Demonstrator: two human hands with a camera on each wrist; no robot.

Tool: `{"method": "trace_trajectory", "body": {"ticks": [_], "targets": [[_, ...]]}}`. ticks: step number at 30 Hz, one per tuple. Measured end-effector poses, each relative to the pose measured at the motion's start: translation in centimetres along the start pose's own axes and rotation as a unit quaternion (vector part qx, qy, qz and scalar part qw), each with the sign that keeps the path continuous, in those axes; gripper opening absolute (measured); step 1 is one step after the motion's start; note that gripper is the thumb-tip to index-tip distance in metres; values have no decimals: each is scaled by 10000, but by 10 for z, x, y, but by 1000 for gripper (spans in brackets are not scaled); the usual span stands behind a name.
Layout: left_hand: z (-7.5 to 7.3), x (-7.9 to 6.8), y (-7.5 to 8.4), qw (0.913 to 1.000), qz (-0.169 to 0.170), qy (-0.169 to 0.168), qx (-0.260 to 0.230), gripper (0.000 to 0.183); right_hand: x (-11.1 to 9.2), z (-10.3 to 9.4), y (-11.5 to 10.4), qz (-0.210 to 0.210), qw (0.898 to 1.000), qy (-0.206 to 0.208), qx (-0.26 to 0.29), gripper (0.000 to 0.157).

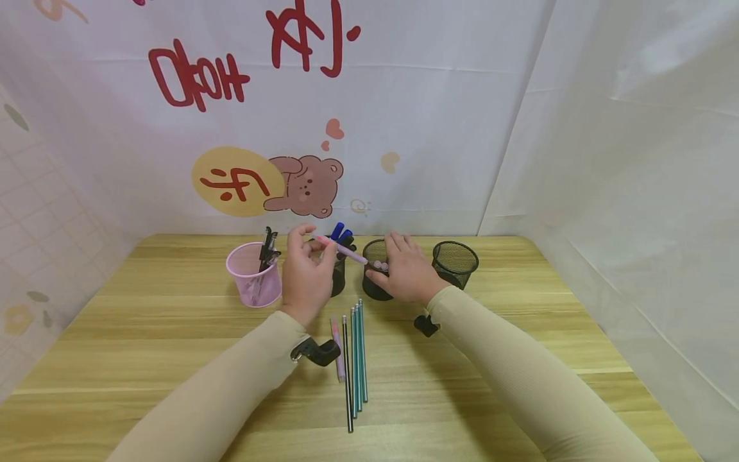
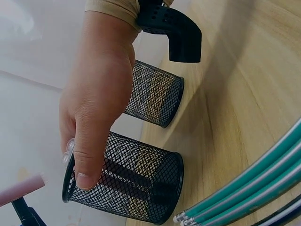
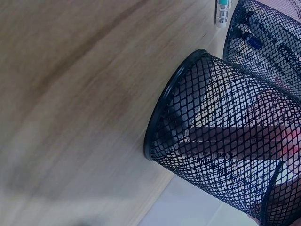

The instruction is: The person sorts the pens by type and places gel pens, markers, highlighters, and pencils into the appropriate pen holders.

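My left hand (image 1: 306, 276) pinches a lilac pen (image 1: 350, 253) with a pink section between thumb and fingers; its lower end points toward a black mesh pen cup (image 1: 376, 287). Thumb in front and fingers over the far side, my right hand (image 1: 407, 269) grips that cup at its rim. Inside it, two lilac pens (image 3: 235, 134) show through the mesh in the right wrist view. The left wrist view has the right thumb (image 2: 88, 162) against the cup's wall, with the other fingers mostly hidden.
A pink mesh cup (image 1: 239, 285) with black pens stands at the left. Behind the left hand is a black cup (image 1: 339, 279) holding blue and black pens (image 1: 340, 232). Another black mesh cup (image 1: 456, 260) stands right. Several pencils (image 1: 356, 359) and a lilac pen (image 1: 339, 353) lie in front.
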State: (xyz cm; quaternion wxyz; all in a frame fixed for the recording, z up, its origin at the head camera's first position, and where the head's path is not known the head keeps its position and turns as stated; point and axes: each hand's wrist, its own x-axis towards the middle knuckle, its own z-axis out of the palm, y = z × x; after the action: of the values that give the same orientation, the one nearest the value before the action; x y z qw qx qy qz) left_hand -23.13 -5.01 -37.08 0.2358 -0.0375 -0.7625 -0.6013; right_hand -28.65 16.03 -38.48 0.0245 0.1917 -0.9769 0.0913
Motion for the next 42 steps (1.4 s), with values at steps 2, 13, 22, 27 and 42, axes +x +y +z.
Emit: {"method": "trace_trajectory", "body": {"ticks": [2, 13, 22, 27, 42], "targets": [[2, 0, -1, 9999, 61, 96, 37, 46, 0, 0, 0, 5, 10000, -3, 3, 97], [14, -6, -5, 9948, 890, 280, 398, 39, 1, 0, -1, 21, 10000, -40, -35, 96], [19, -9, -10, 9886, 1263, 405, 711, 34, 1, 1, -1, 28, 10000, 12, -34, 96], [20, -11, -12, 9890, 1210, 360, 774, 34, 1, 0, -1, 10, 10000, 26, -36, 96], [22, -14, -17, 9895, 1040, 161, 992, 27, -1, -2, -2, -77, 9999, 54, -37, 95]]}}
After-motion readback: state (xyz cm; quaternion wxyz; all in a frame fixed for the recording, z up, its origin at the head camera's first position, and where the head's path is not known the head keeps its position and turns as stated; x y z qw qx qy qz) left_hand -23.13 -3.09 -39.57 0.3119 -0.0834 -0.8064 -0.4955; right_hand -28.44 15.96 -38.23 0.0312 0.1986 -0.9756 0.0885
